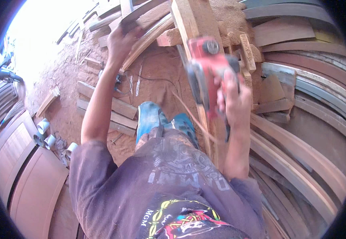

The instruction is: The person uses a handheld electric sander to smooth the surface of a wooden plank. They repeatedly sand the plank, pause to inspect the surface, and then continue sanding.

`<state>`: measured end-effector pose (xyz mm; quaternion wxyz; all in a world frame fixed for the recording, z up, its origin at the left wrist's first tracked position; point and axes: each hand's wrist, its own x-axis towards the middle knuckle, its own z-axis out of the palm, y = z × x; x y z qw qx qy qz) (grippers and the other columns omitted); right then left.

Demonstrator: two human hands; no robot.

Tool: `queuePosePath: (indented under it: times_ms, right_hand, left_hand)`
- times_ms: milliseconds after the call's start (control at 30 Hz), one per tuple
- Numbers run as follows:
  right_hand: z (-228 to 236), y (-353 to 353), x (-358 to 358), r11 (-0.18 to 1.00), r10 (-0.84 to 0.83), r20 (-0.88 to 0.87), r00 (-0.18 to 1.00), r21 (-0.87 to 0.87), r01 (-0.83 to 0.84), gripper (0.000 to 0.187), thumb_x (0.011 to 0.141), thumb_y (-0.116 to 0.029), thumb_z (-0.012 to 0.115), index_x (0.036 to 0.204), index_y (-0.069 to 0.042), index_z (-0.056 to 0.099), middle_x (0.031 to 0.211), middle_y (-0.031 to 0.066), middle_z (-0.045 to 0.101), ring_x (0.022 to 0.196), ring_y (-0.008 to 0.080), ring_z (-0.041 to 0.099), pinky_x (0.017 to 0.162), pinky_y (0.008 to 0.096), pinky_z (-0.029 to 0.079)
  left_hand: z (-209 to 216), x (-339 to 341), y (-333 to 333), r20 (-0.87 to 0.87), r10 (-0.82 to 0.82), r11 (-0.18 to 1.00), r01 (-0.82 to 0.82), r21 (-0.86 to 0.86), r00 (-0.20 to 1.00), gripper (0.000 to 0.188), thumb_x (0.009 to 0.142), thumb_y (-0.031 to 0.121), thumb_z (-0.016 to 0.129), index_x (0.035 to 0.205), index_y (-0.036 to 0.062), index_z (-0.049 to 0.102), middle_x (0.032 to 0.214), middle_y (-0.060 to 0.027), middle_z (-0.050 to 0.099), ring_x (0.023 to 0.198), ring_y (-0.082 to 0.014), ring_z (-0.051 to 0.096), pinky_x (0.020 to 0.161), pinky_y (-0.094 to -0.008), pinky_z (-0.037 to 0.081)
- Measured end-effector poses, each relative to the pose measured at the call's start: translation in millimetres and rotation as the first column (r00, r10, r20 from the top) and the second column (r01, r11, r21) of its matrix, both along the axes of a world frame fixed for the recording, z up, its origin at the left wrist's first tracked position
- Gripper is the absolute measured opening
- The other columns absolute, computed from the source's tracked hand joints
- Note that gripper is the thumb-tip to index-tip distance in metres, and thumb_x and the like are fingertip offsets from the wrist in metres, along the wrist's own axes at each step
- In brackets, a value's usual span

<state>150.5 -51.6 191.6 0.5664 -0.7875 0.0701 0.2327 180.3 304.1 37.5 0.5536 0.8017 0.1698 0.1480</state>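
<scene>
My right hand [236, 97] is wrapped round the rear handle of a red electric planer [210, 65] with a black round knob, smeared by motion. The planer is over or beside a long pale wooden beam [185, 24]; whether it touches the wood I cannot tell. A dark cable hangs from the tool. Up and to the left, my left hand [121, 42] is closed round the near end of a dark board [147, 11], which runs away to the upper right. Beside that board lies a lighter curved strip of wood [151, 38].
Stacked boards [300, 147] fill the right side. Sawdust [234, 16] and offcuts [247, 51] lie beyond the planer. Short planks [121, 115] and a cable [153, 78] are on the sandy floor by my legs. Door panels [37, 187] and white rolls [43, 126] are at the left.
</scene>
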Motion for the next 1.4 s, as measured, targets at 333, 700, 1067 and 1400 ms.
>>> queuePosePath:
  times_ms: [333, 700, 1067, 1400]
  right_hand:
    - [-1, -49, -82, 0.983, -0.155, -0.129, 0.979, 0.076, 0.166, 0.042, 0.108, -0.042, 0.068, 0.106, 0.000, 0.074, 0.072, -0.0039, 0.059, 0.064, 0.0038, 0.053, 0.057, 0.0243, 0.042]
    - [1, -54, -80, 0.993, -0.108, -0.106, 0.988, 0.027, 0.111, 0.043, 0.107, -0.042, 0.068, 0.107, 0.000, 0.074, 0.074, -0.0041, 0.060, 0.065, 0.0050, 0.053, 0.059, 0.0263, 0.044]
    - [-2, -54, -78, 0.985, -0.134, -0.164, 0.977, 0.083, 0.149, 0.039, 0.107, -0.040, 0.069, 0.102, -0.002, 0.073, 0.072, -0.0060, 0.057, 0.063, 0.0023, 0.050, 0.056, 0.0236, 0.040]
    - [-4, -7, -7, 0.985, -0.108, -0.125, 0.986, 0.123, 0.123, 0.041, 0.106, -0.044, 0.067, 0.088, -0.008, 0.067, 0.069, -0.0078, 0.055, 0.057, 0.0013, 0.050, 0.049, 0.0217, 0.038]
  left_hand:
    - [-28, 132, -40, -0.057, -0.238, 0.925, 0.244, 0.292, 0.970, 0.036, 0.097, 0.031, 0.080, 0.119, 0.0026, 0.078, 0.103, -0.0077, 0.081, 0.098, -0.0192, 0.074, 0.090, -0.0372, 0.056]
    - [-35, 136, -37, -0.076, -0.236, 0.923, 0.248, 0.294, 0.969, 0.035, 0.097, 0.030, 0.080, 0.118, 0.0027, 0.078, 0.102, -0.0073, 0.081, 0.098, -0.0187, 0.074, 0.091, -0.0361, 0.055]
    - [-40, 140, -35, -0.078, -0.237, 0.929, 0.250, 0.273, 0.968, 0.034, 0.097, 0.029, 0.080, 0.118, 0.0027, 0.078, 0.102, -0.0069, 0.081, 0.098, -0.0183, 0.073, 0.091, -0.0350, 0.055]
    - [-45, 129, -31, -0.057, -0.183, 0.963, 0.190, 0.189, 0.982, 0.033, 0.097, 0.028, 0.080, 0.117, 0.0028, 0.078, 0.101, -0.0065, 0.081, 0.098, -0.0180, 0.073, 0.092, -0.0341, 0.055]
